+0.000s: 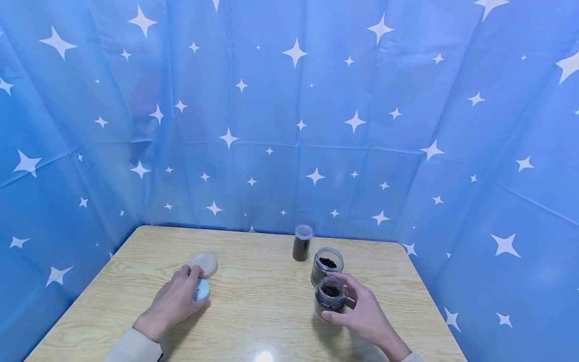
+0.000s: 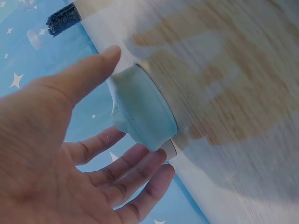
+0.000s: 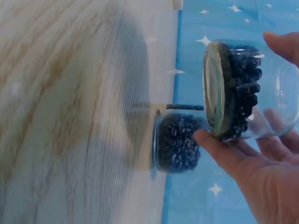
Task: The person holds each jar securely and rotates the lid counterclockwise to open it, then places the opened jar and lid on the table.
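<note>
My left hand (image 1: pixel 174 304) is spread around a light blue lid (image 2: pixel 145 109) that lies on the table. Its thumb stands out beside one edge, and the loosely bent fingers reach along the opposite side. A round whitish lid (image 1: pixel 206 263) lies just beyond those fingers. My right hand (image 1: pixel 368 317) grips a clear glass jar (image 1: pixel 326 305) with dark, bean-like pieces in its lower part. In the right wrist view the held jar's base is clear of the table, thumb and fingers on opposite sides. A second open jar (image 1: pixel 319 274) of dark pieces stands right behind it.
A slimmer container (image 1: pixel 300 248) with dark contents and a translucent top stands near the table's back edge. The light wooden table (image 1: pixel 253 301) meets a blue star-patterned curtain (image 1: pixel 267 100) at the back and sides.
</note>
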`<state>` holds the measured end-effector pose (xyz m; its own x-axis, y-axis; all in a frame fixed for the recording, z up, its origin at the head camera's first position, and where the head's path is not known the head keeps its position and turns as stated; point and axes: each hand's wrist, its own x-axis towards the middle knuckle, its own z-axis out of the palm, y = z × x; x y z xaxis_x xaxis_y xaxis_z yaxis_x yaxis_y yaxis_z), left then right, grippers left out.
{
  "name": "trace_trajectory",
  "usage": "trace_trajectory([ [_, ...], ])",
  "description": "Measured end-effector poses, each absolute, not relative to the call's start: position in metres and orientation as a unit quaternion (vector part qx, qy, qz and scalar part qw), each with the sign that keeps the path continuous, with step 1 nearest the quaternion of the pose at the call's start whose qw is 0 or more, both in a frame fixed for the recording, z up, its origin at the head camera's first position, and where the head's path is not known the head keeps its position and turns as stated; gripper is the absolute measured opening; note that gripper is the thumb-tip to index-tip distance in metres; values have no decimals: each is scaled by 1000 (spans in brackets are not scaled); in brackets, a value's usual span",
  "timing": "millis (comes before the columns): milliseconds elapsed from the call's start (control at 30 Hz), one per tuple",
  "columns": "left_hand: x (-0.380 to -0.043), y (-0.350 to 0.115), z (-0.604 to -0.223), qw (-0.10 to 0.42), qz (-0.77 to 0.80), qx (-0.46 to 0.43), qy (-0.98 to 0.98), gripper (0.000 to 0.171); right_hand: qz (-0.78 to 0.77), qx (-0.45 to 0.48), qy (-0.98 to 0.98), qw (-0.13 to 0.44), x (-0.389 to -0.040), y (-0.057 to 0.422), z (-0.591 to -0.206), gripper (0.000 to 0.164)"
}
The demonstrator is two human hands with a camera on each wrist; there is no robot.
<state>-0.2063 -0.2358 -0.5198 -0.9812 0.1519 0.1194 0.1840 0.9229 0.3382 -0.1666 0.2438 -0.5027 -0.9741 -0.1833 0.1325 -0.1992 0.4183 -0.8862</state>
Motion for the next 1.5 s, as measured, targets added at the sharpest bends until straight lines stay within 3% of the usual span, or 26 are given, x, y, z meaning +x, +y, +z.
trace_trajectory([
  [167, -204, -234, -518, 67, -175, -99, -977, 76, 521, 103, -847, 9, -167, 248, -501, 83],
  [633, -195, -218, -510, 152, -199, -138, -958, 55, 443, 75, -893, 31, -170, 251, -503, 86],
  [1500, -190, -187, -511, 170, -214, -165, -948, 48, 361, 42, -931, 39, -175, 240, -510, 85],
])
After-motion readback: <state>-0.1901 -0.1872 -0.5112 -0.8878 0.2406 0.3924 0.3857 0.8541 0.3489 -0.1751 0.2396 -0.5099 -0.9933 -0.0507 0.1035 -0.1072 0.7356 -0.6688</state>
